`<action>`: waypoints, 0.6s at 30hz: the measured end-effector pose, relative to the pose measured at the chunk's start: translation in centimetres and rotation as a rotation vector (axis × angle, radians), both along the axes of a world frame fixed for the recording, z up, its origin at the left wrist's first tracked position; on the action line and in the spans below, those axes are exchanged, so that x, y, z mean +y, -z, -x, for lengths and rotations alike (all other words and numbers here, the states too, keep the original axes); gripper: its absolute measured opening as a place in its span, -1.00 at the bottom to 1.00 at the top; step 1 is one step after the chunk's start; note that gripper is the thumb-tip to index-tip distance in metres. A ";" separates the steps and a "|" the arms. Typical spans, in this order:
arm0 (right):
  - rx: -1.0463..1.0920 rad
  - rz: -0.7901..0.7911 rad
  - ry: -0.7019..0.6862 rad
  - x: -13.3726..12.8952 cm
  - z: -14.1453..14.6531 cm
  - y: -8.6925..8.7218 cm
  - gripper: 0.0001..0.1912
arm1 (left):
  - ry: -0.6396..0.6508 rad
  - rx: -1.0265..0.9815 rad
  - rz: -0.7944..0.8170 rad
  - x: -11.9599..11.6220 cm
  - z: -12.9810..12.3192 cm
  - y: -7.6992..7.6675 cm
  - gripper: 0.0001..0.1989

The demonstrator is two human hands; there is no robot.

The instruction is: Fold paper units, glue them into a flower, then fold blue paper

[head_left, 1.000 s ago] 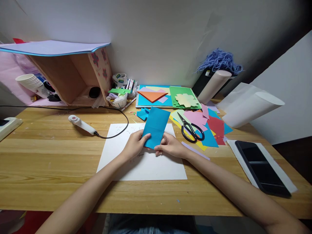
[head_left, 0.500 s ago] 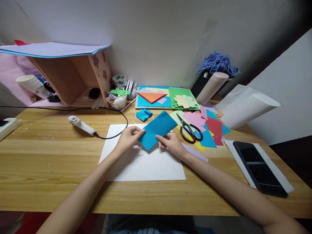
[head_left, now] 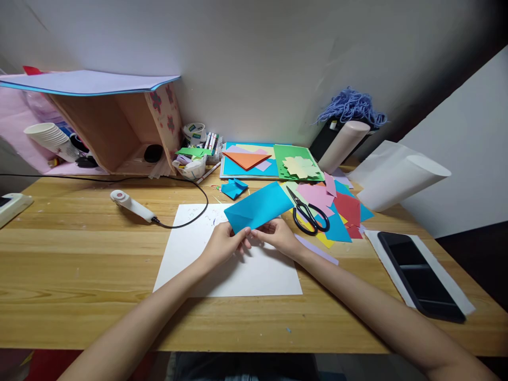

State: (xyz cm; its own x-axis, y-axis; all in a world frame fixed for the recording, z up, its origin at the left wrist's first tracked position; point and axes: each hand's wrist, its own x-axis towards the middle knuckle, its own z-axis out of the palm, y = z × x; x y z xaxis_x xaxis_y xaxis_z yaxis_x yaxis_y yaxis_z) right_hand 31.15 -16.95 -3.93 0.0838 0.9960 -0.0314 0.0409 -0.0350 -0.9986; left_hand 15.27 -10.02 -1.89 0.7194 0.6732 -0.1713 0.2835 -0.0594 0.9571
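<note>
A blue rectangle of paper [head_left: 260, 203] is tilted above a white sheet [head_left: 238, 278], its right end reaching toward the scissors. My left hand [head_left: 225, 242] grips its lower edge, thumb on top near the lower left corner. Close beside it, my right hand [head_left: 277, 234] pinches the same edge; part of its fingers is hidden behind the paper. Black-handled scissors [head_left: 309, 214] lie right of the paper on coloured scraps. Beyond it sits a small folded blue paper piece [head_left: 234, 188].
A white hand-held tool [head_left: 133, 205] with a black cord lies at left. Cut papers [head_left: 347, 209] spread to the right, near a black phone [head_left: 420, 275]. Behind stand an open box [head_left: 164, 124], coloured sheets with an orange folded paper [head_left: 246, 160], and a white roll [head_left: 400, 177].
My left hand has slid from the paper's left side down to its lower edge, nearer my right hand. The blue paper has turned flatter and shows more of its length.
</note>
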 end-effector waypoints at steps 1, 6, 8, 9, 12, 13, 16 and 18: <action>0.000 0.009 0.014 0.0 0.0 0.1 -0.69 | 0.003 0.009 -0.018 0.0 0.0 0.0 -0.55; -0.053 0.069 0.113 -0.2 0.1 0.0 -0.71 | 0.002 0.035 -0.068 0.1 0.1 -0.1 -0.59; -0.080 0.081 0.161 -0.2 0.1 -0.1 -0.71 | 0.003 0.051 -0.062 0.5 0.2 -0.2 -0.63; -0.088 0.079 0.186 -0.2 0.0 -0.1 -0.71 | 0.010 0.059 -0.053 0.8 0.2 -0.3 -0.64; -0.093 0.046 0.248 -0.1 -0.2 -0.1 -0.70 | 0.060 0.087 -0.029 1.9 0.6 -0.9 -0.65; -0.088 0.027 0.271 0.0 -0.3 -0.1 -0.71 | 0.079 0.100 -0.026 2.4 0.8 -1.0 -0.63; -0.063 -0.026 0.355 0.2 -0.7 0.0 -0.73 | 0.140 0.117 0.008 3.8 1.5 -1.5 -0.62; -0.061 -0.058 0.394 0.3 -1.0 0.0 -0.75 | 0.167 0.134 0.012 4.6 1.9 -1.7 -0.61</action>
